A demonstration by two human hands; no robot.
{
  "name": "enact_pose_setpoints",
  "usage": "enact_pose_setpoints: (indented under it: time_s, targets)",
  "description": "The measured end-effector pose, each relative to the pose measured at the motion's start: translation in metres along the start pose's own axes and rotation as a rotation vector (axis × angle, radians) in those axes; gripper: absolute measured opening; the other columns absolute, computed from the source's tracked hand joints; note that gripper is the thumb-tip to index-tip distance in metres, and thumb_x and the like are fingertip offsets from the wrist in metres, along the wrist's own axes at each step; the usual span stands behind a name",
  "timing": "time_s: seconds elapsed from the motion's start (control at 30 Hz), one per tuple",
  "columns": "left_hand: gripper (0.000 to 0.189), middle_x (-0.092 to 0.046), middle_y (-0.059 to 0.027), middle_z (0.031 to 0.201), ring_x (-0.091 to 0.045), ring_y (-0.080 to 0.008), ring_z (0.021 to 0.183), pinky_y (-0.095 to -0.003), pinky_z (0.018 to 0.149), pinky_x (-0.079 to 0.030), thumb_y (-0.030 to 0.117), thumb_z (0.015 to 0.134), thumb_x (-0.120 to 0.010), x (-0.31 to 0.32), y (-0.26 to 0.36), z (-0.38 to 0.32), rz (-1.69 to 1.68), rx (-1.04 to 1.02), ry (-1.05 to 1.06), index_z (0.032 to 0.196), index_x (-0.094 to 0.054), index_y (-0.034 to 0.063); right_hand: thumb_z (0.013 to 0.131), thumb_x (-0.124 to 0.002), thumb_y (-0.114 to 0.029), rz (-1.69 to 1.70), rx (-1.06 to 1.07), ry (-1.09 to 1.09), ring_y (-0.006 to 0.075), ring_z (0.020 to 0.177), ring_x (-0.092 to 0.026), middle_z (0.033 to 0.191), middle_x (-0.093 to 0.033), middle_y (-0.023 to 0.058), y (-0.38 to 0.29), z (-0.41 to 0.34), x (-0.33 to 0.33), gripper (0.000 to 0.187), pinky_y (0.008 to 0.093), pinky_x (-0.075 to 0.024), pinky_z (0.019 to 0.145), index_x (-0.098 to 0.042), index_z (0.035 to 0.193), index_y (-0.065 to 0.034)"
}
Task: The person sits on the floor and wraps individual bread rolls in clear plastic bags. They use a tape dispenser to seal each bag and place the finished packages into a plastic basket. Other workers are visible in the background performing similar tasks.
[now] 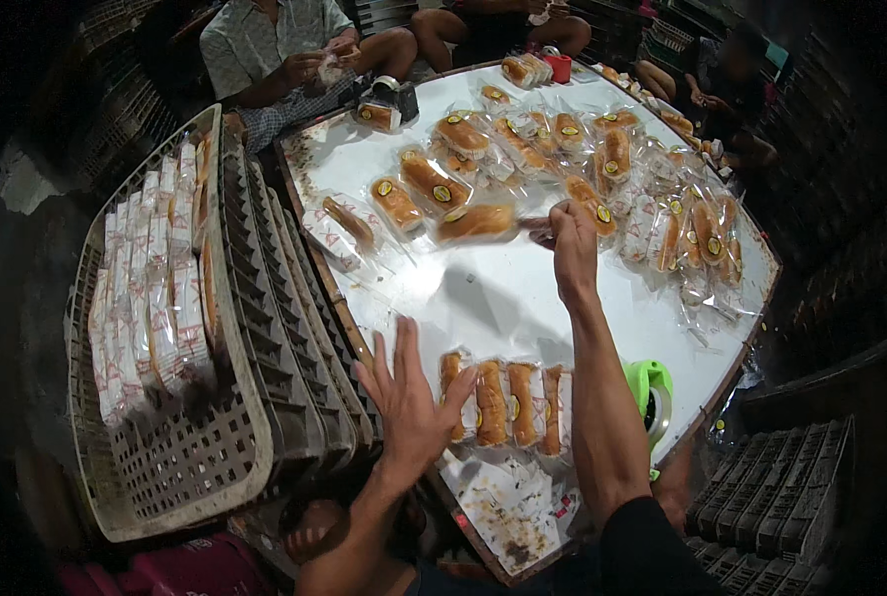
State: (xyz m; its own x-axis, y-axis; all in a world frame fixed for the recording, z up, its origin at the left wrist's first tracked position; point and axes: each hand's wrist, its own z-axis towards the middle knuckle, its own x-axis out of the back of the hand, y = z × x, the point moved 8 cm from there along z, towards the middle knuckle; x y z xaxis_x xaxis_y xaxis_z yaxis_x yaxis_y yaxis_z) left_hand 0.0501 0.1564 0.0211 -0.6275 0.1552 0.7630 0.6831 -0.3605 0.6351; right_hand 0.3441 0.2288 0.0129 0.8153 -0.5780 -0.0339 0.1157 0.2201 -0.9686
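Observation:
My right hand [566, 235] grips the end of the clear wrapper of a bread roll [477, 223], which is blurred and hangs over the white table [518, 298]. My left hand [414, 395] is spread with fingers apart, beside a row of wrapped bread rolls [492, 402] at the near side; its thumb overlaps the leftmost roll in view. Many loose rolls in clear bags [615, 156] lie across the far and right parts of the table. One wrapped roll [350, 223] lies at the left edge. A green tape dispenser [648, 395] stands by my right forearm.
A stack of plastic crates [246, 447] is at the left, the outermost holding rows of wrapped rolls [157, 276]. Another tape dispenser [391, 97] and a red tape holder [559, 67] sit at the far edge. Paper scraps [503, 506] lie at the near corner. Several people sit around the table.

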Motion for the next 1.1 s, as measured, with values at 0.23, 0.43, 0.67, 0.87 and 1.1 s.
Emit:
enact_pose_setpoints:
  time_s: [0.23, 0.43, 0.67, 0.87, 1.1]
  targets:
    - [0.096, -0.033, -0.0255, 0.148, -0.024, -0.0428, 0.141, -0.0620, 0.114, -0.011, 0.029, 0.075, -0.080, 0.028, 0.029, -0.001, 0.056, -0.208, 0.312, 0.149, -0.026, -0.0002, 0.097, -0.044, -0.021, 0.321, -0.094, -0.300, 0.0181, 0.082, -0.064, 0.084, -0.066, 0.0111, -0.114, -0.124, -0.032, 0.024, 0.0333, -0.0510, 0.079, -0.051, 0.087, -0.0006]
    - [0.074, -0.053, -0.0206, 0.131, -0.039, -0.0378, 0.135, -0.0639, 0.114, -0.010, 0.024, 0.077, -0.079, 0.041, 0.084, -0.019, 0.004, -0.577, 0.487, 0.138, -0.040, 0.0073, 0.091, -0.052, -0.014, -0.023, 0.249, -0.399, 0.0254, 0.101, -0.060, 0.100, -0.062, 0.0133, -0.186, -0.177, -0.023, 0.021, 0.0383, -0.0461, 0.091, -0.058, 0.105, 0.0005]
    - [0.031, -0.061, -0.0142, 0.106, -0.058, -0.0214, 0.109, -0.0345, 0.099, -0.043, 0.024, 0.091, -0.069, 0.009, 0.076, -0.027, -0.987, -0.250, 0.065, 0.102, -0.051, 0.0016, 0.087, -0.065, -0.030, -0.472, 0.472, 0.058, 0.0405, 0.130, -0.040, 0.138, -0.044, 0.0237, -0.185, -0.263, 0.002, 0.065, 0.0521, -0.0240, 0.114, -0.039, 0.138, 0.0003]
    - [0.026, -0.051, -0.0047, 0.090, -0.050, -0.0115, 0.082, -0.0264, 0.078, -0.044, 0.027, 0.103, -0.050, 0.028, 0.061, -0.052, -0.919, -0.121, 0.270, 0.101, -0.050, 0.0008, 0.095, -0.061, -0.010, 0.131, 0.007, 0.175, 0.0203, 0.105, -0.055, 0.121, -0.053, 0.0146, -0.112, -0.280, 0.014, 0.069, 0.0327, -0.0467, 0.093, -0.015, 0.146, -0.0013]
    - [0.042, -0.054, -0.0106, 0.094, -0.053, -0.0198, 0.089, -0.0350, 0.085, -0.044, 0.037, 0.107, -0.033, 0.028, 0.067, -0.079, -0.859, -0.251, 0.350, 0.103, -0.049, -0.0015, 0.096, -0.061, -0.015, -0.109, 0.157, 0.075, 0.0226, 0.099, -0.058, 0.108, -0.059, 0.0110, -0.149, -0.288, 0.010, 0.020, 0.0315, -0.0471, 0.087, -0.063, 0.106, 0.0011]
